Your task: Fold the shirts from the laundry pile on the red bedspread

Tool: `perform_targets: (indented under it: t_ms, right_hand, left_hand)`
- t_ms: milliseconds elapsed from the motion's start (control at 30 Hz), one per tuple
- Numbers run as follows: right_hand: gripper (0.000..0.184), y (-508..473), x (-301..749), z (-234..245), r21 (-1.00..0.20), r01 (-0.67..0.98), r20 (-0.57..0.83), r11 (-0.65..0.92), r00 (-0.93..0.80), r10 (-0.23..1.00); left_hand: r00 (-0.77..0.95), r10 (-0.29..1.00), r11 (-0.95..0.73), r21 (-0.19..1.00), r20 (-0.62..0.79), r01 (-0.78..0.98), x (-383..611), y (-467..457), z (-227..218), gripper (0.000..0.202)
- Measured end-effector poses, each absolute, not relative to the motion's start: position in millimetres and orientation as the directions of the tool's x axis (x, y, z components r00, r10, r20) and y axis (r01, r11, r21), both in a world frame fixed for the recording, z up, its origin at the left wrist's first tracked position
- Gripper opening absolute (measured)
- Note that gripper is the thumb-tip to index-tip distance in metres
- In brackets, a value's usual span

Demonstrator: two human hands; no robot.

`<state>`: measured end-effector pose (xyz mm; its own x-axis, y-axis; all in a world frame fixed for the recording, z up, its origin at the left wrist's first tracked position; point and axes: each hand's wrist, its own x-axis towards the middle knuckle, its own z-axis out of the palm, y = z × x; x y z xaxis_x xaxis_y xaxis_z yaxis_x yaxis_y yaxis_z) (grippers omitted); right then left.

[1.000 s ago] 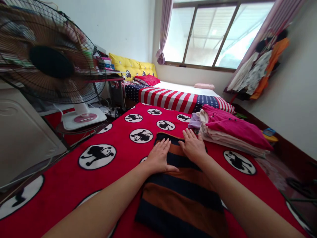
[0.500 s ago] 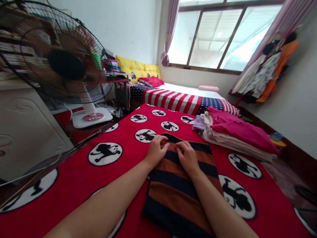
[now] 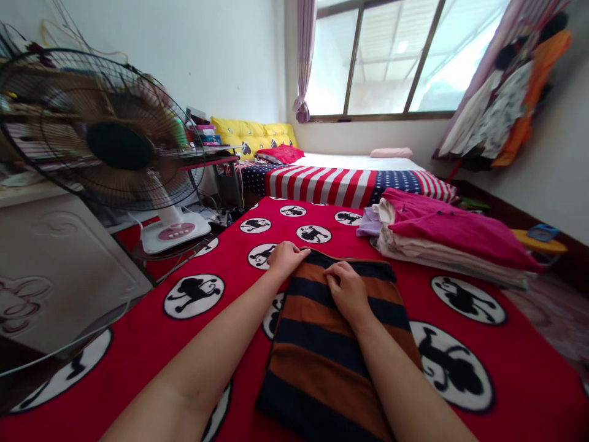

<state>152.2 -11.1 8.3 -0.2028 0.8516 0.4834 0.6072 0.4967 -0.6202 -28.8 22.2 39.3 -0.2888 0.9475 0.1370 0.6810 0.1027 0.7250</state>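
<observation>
A folded garment with brown and dark blue stripes (image 3: pixel 331 344) lies on a red blanket printed with black monkey figures in white circles (image 3: pixel 138 319). My left hand (image 3: pixel 286 256) is curled closed on the garment's far left corner. My right hand (image 3: pixel 348 292) rests on top of the garment near its far edge, with the fingers bent and pinching the cloth. Both forearms reach forward over the blanket.
A stack of folded clothes topped by a pink garment (image 3: pixel 442 236) sits to the right. An electric fan (image 3: pixel 115 147) stands at the left beside a white cabinet (image 3: pixel 55 270). Beyond is a bed with a stars-and-stripes cover (image 3: pixel 340 184). Clothes hang (image 3: pixel 506 110) by the window.
Both hands went from lying flat with fingers spread on the striped garment to curled and gripping its far edge. My left hand moved out to the far left corner.
</observation>
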Motion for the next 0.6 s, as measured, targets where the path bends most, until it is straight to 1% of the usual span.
perform_targets:
  t_ms: [67, 133, 267, 367, 467, 600]
  right_hand:
    - [0.019, -9.9, 152.6, 7.2, -0.633, 0.596, 0.481, 0.495, -0.198, 0.854]
    - [0.019, -8.8, 152.9, 6.7, -0.642, 0.586, 0.481, 0.494, -0.195, 0.855]
    - [0.018, -8.1, 153.8, 6.1, -0.654, 0.578, 0.479, 0.488, -0.184, 0.858]
    - [0.017, -8.0, 154.1, 5.4, -0.665, 0.572, 0.469, 0.48, -0.181, 0.865]
    - [0.023, -7.6, 153.8, 5.1, -0.657, 0.579, 0.458, 0.483, -0.202, 0.866]
    - [0.034, -7.2, 152.7, 6.2, -0.589, 0.646, 0.438, 0.484, -0.249, 0.864]
  left_hand:
    - [-0.28, 0.951, 0.069, 0.786, 0.135, 0.615, -28.4, 30.5, 41.8, 0.023]
    - [-0.248, 0.959, 0.025, 0.831, 0.136, 0.555, -27.6, 36.2, 44.7, 0.017]
    - [-0.16, 0.983, -0.025, 0.93, 0.089, 0.366, -25.3, 38.9, 46.9, 0.023]
    - [-0.147, 0.987, -0.029, 0.964, 0.07, 0.265, -24.8, 39.0, 37.0, 0.03]
    - [-0.209, 0.973, -0.045, 0.964, 0.103, 0.262, -26.0, 42.1, 20.1, 0.028]
    - [-0.26, 0.944, -0.1, 0.926, 0.205, 0.365, -28.3, 45.4, 9.5, 0.017]
